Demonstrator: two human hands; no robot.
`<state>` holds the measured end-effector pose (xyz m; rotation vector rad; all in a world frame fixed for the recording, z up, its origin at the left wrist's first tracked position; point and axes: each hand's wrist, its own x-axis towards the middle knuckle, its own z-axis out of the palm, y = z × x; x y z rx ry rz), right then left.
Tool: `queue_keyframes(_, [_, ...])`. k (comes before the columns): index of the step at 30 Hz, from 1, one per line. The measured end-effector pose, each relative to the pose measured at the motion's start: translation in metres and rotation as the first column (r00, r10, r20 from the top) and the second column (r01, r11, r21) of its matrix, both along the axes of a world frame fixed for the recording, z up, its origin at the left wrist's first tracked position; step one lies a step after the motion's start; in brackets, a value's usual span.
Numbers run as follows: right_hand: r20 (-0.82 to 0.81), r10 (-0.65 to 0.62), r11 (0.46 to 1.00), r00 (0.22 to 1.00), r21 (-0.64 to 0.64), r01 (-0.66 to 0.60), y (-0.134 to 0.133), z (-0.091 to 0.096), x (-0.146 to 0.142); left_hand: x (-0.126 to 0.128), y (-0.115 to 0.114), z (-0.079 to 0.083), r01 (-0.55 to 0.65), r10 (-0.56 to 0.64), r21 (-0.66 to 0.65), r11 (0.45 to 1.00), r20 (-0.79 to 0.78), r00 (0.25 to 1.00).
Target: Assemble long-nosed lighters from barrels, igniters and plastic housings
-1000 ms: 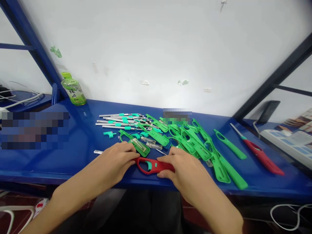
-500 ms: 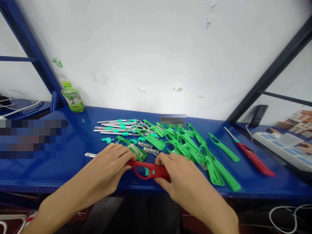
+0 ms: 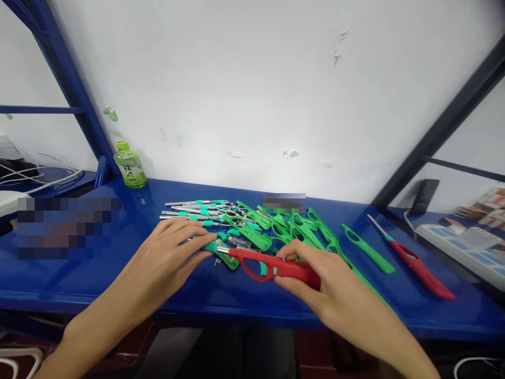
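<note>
My right hand [image 3: 327,284] grips a red lighter body [image 3: 276,267] by its rear end and holds it just above the blue bench [image 3: 118,273], nozzle end pointing left. My left hand [image 3: 173,255] lies to its left with fingers stretched out over a green half-shell [image 3: 223,254] and small parts, holding nothing. Behind the hands lies a heap of green lighter shells [image 3: 300,234] and a row of metal tubes with teal collars [image 3: 193,209].
A finished red lighter [image 3: 414,266] and a green one [image 3: 366,247] lie at the right. A green drink bottle [image 3: 130,164] stands at the back left by the blue frame post. A white power strip [image 3: 457,239] sits far right. The white wall runs behind the bench.
My right hand has carried the red lighter body to the right and lifted it. My left hand let go of it, opened and moved up toward the green parts.
</note>
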<state>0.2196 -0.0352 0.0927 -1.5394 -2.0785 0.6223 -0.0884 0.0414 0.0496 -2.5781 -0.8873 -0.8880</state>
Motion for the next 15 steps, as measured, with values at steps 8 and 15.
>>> queue_keyframes(8, [-0.045, 0.004, 1.0, 0.999, -0.016, -0.005, -0.006, 0.002, -0.004, 0.019, -0.015, 0.0, 0.112, -0.107, -0.11, 0.988, 0.051, 0.993])
queue_keyframes(15, [-0.176, 0.002, 0.992, 0.984, -0.122, -0.024, -0.005, 0.006, -0.003, 0.025, -0.024, 0.002, 0.126, -0.121, -0.052, 0.991, 0.089, 0.989])
